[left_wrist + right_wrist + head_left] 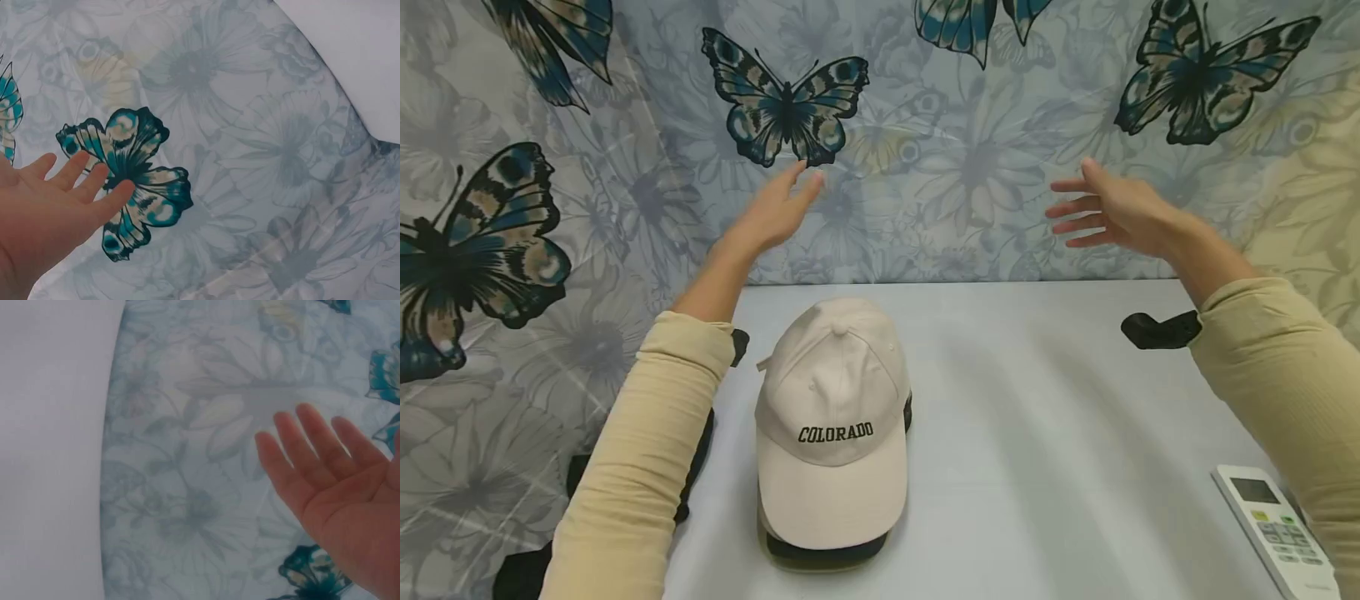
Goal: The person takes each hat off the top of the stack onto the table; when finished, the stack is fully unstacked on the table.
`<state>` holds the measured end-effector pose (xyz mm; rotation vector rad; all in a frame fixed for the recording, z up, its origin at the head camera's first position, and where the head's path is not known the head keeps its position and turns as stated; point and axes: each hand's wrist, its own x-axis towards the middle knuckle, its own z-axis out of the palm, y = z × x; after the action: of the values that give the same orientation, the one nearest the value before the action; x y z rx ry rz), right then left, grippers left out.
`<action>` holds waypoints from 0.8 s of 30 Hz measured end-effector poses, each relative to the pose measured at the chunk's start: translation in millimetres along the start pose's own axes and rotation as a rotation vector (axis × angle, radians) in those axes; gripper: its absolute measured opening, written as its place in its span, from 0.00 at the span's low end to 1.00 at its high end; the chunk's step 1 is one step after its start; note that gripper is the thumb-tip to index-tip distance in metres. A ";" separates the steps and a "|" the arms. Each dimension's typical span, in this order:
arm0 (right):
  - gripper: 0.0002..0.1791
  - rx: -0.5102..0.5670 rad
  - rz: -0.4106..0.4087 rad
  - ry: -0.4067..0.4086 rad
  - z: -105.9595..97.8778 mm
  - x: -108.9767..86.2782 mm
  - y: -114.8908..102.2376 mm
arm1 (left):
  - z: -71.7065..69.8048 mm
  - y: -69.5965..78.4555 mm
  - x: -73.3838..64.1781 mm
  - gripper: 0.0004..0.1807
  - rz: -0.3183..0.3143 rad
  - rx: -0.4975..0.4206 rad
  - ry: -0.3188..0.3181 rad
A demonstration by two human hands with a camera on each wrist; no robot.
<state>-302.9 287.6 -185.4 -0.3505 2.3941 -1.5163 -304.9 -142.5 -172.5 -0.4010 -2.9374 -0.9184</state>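
A cream baseball cap (838,392) with COLORADO in dark letters lies on the white table, brim toward the person. Under its brim shows the dark edge of another cap (827,554), mostly hidden. My left hand (775,208) is raised beyond the caps, in front of the patterned backdrop, fingers extended and holding nothing. To the right, my right hand (1116,208) is held up at a similar height with its fingers spread and nothing in it. Both palms face inward. The left wrist view shows the left fingers (115,203) straight; in the right wrist view the right fingers (319,444) are relaxed.
A white remote control (1273,529) lies at the table's right front, beside the right sleeve. The white table (1000,417) ends at a butterfly-printed backdrop (955,192). Black pieces (1159,331) stick out at both sleeve cuffs.
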 end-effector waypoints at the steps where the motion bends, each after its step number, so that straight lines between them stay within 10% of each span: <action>1: 0.45 0.055 -0.001 -0.016 0.3 -1.4 3.0 | -1.3 -2.9 -3.4 0.40 0.005 -0.046 -0.001; 14: 0.32 0.639 -0.065 -0.459 16.1 -7.9 36.6 | -2.9 -37.9 -37.6 0.41 -0.095 -0.337 -0.082; 24: 0.31 0.697 -0.040 -0.482 31.9 -12.9 51.1 | 7.1 -67.9 -62.5 0.44 -0.146 -0.509 -0.135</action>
<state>-281.9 286.8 -243.3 -0.5212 1.4033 -1.8964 -261.6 -206.8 -223.1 -0.2699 -2.8438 -1.7291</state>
